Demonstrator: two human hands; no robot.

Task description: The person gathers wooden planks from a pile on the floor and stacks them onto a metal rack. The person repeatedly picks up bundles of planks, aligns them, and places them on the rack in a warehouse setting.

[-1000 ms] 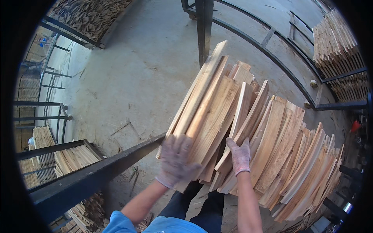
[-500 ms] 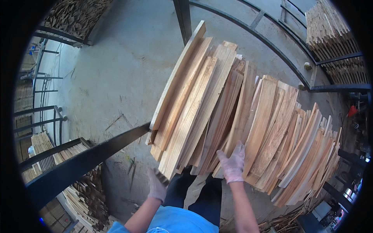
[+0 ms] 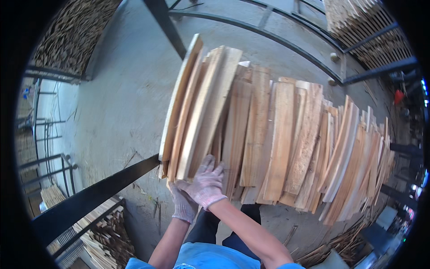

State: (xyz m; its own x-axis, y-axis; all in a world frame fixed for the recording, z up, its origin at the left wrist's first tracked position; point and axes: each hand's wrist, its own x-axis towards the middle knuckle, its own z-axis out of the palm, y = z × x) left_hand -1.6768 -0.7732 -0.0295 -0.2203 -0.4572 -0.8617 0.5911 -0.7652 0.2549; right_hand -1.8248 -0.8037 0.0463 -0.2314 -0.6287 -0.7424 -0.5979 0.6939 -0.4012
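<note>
A long row of rough wooden boards (image 3: 280, 143) leans side by side across the middle, long sides facing up. My right hand (image 3: 207, 183), in a pale knitted glove, reaches over to the left part of the row. Its fingers lie along one side of the near end of some boards (image 3: 201, 134), with the thumb on the other side. Close beside and partly under it is my left hand (image 3: 183, 207), gloved too, at the near ends of the leftmost boards (image 3: 179, 107). The left fingers are mostly hidden behind the right hand and the wood.
A dark metal bar (image 3: 103, 188) runs from the lower left to the row's left end. Dark metal frames (image 3: 268, 33) stand beyond the row. More stacked wood (image 3: 76, 36) fills the upper left, with another stack (image 3: 107, 237) at lower left. Wood scraps (image 3: 331, 244) lie at lower right.
My right hand has moved left from the middle of the row to beside my left hand. The leftmost boards now stand steeper and closer together. The whole view has shifted somewhat.
</note>
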